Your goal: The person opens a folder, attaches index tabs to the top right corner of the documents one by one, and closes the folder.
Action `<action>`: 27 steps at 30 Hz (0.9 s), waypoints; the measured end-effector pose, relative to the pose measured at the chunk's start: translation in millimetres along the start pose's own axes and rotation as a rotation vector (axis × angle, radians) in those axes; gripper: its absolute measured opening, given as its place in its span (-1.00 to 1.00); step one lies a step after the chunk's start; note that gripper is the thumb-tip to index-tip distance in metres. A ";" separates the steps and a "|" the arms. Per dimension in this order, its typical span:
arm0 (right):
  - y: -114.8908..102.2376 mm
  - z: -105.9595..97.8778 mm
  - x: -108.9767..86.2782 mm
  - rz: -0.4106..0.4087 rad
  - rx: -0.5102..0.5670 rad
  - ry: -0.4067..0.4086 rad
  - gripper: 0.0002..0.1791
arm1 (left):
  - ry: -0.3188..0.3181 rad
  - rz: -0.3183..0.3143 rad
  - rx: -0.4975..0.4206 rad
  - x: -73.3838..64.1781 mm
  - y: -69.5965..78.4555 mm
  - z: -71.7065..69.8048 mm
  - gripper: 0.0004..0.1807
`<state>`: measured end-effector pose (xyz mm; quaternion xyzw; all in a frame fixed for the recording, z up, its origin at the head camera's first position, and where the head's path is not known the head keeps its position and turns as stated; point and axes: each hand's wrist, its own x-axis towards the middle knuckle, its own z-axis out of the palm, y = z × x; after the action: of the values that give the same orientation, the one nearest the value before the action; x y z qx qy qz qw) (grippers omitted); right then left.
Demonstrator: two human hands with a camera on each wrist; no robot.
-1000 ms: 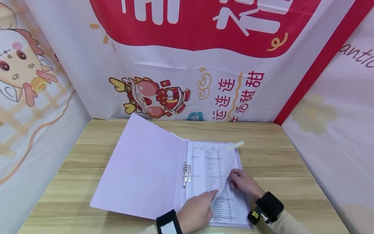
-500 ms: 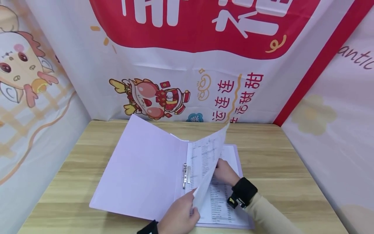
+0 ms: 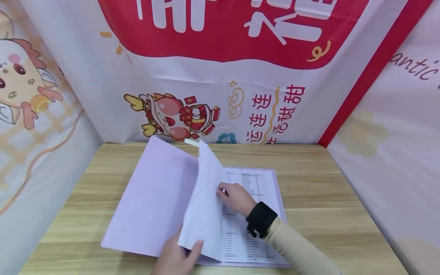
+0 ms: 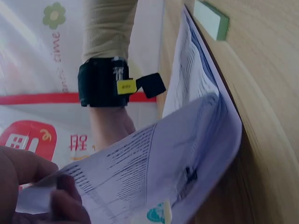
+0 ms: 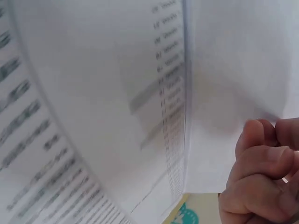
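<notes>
A lavender folder [image 3: 151, 198] lies open on the wooden table, with printed list sheets [image 3: 264, 244] on its right side. One raised sheet [image 3: 204, 202] stands up near the fold, its blank back toward the head camera. My left hand [image 3: 175, 256] pinches this sheet's lower corner between thumb and fingers. Against the blank back, nearer the fold, my right hand [image 3: 237, 196] touches the paper with curled fingers [image 5: 254, 186]. A pale sticky tab [image 3: 191, 142] juts from the raised sheet's top. The left wrist view shows the folder's metal clip [image 4: 187, 179], which the sheet hides in the head view.
A small green-and-white block [image 4: 212, 21] lies on the table by the folder's near edge. Printed cloth [image 3: 220, 72] hangs behind the table and on both sides. Wooden tabletop [image 3: 319, 214] shows right of the folder.
The sheet has swung up and leftward from the right stack, and its blank back now shows. Both hands have moved left with it, the right hand along toward the fold.
</notes>
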<state>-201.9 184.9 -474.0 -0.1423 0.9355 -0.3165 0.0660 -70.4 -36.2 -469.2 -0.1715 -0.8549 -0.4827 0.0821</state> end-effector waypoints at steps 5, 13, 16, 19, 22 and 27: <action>-9.6 15.2 2.5 -0.001 -0.133 -0.046 -0.83 | 0.121 0.016 0.110 -8.0 -10.5 -10.6 -0.34; -19.3 34.3 6.6 -0.131 -0.418 -0.026 -0.83 | 0.289 0.115 0.323 -16.3 -17.9 -22.7 -0.24; -20.8 37.7 8.2 -0.117 -0.442 -0.042 -0.82 | 0.357 0.235 0.427 -13.0 -24.6 -24.9 -0.54; -20.2 40.1 9.2 -0.097 -0.431 -0.055 -0.83 | 0.377 0.301 0.530 -9.7 -28.7 -25.0 -0.77; -18.2 42.5 10.1 -0.091 -0.417 -0.059 -0.83 | 0.366 0.382 0.614 -6.1 -31.7 -24.7 -0.56; -15.0 44.5 11.1 -0.091 -0.395 -0.068 -0.83 | 0.238 0.435 0.725 -3.6 -33.8 -26.0 -0.65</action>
<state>-199.6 144.6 -500.4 -0.2051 0.9693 -0.1245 0.0538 -80.4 -75.2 -483.7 -0.2507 -0.8976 -0.1392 0.3348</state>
